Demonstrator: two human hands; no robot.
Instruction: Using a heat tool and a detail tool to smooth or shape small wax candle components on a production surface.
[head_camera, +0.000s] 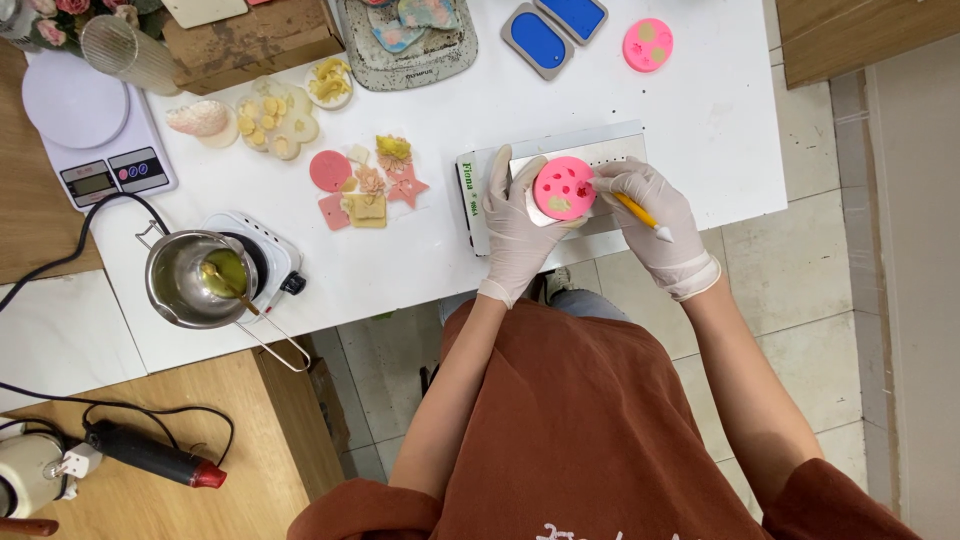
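A round pink mold (563, 187) is held over the white surface (700, 110) by the left hand (517, 225). A yellow pick (640, 212) is gripped by the right hand (655, 222), its tip at the mold. Little shapes seem to be being poked out; gentle, careful prying is called for.

Round mould (563, 187): bright pink, with red and pale tan fills in its hollows. Second round mould (648, 45): same pink, tan spots. Left hand (517, 225) and right hand (655, 220): gloved in milky white. Tool (640, 213): yellow shaft, white tip. Oval moulds (555, 28): blue within grey frames. Table (700, 120): plain white. Scale (90, 130): white. Pot (190, 280): steel grey, holding yellow-green liquid. Shirt (580, 430): rust brown.
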